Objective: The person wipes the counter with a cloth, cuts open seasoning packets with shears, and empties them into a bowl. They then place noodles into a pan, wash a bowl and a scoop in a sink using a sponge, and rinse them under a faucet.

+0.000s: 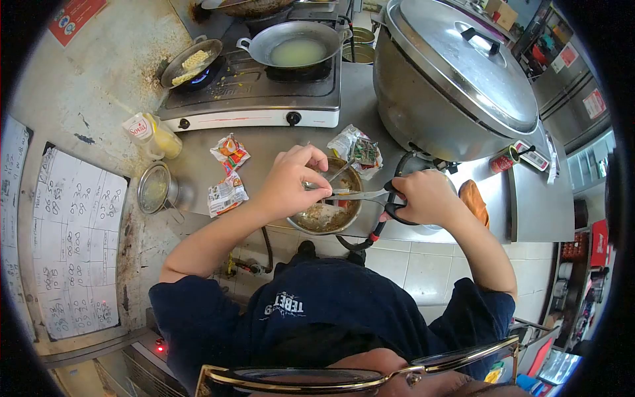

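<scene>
The right hand [426, 198] grips the scissors [362, 196], their blades over the bowl [359, 212] on the worktop [198, 159] and reaching the fingertips of the left hand [296, 177], which pinches something too small to identify. Brownish and pale contents sit in the bowl; opened wrappers [233, 156] lie around it. Noodles [195, 61] are in a pan [173, 69] over a lit flame, apparently midway through cooking, unmixed with the bowl's contents. "Sonia" seems to mark the jug [165, 142]; "TEBET" shows on the shirt [370, 291]; the sheet [79, 245] bears handwritten numbers.
</scene>
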Demonstrator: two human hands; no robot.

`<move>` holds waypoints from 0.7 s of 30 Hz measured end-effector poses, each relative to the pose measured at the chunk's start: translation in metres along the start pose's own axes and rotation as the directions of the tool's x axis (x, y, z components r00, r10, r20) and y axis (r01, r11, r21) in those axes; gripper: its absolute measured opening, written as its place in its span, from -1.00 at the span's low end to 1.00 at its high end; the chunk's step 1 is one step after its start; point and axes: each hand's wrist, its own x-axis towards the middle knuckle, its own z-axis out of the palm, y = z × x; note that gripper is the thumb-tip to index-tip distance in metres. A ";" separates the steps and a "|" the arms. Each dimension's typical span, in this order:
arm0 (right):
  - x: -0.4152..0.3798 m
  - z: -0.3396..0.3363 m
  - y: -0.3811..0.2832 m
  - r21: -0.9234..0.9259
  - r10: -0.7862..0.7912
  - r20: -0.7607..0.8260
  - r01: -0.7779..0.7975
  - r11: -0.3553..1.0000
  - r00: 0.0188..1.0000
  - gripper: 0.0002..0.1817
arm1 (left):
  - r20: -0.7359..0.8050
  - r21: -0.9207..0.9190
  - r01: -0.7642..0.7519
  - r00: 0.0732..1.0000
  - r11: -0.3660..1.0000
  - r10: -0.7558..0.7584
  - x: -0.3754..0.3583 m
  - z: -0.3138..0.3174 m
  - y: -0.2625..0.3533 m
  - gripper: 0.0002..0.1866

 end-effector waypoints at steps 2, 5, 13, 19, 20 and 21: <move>0.002 0.006 0.002 -0.003 0.001 0.015 -0.001 1.000 1.000 -0.44 | 0.004 -0.027 0.008 1.000 1.000 -0.008 -0.001 0.004 -0.005 -0.90; 0.003 0.008 -0.003 0.010 -0.001 0.020 0.001 1.000 1.000 -0.45 | 0.017 -0.101 0.034 0.999 0.994 -0.032 -0.003 0.012 -0.012 -0.88; 0.020 0.034 0.000 0.014 -0.040 -0.029 0.041 0.999 0.999 -0.53 | 0.097 -0.385 0.169 0.985 0.907 -0.142 -0.007 0.038 -0.037 -0.89; 0.040 0.052 -0.002 0.030 0.006 0.040 -0.007 1.000 0.999 -0.60 | 0.097 -0.352 0.262 0.965 0.898 -0.243 -0.008 0.049 -0.050 -0.90; 0.043 0.055 -0.003 0.032 0.010 0.040 -0.011 0.999 0.999 -0.60 | 0.082 -0.365 0.273 0.962 0.890 -0.262 -0.008 0.052 -0.050 -0.90; 0.046 0.057 -0.004 0.028 0.037 0.064 -0.039 0.999 0.997 -0.60 | 0.067 -0.379 0.283 0.958 0.881 -0.279 -0.008 0.054 -0.052 -0.90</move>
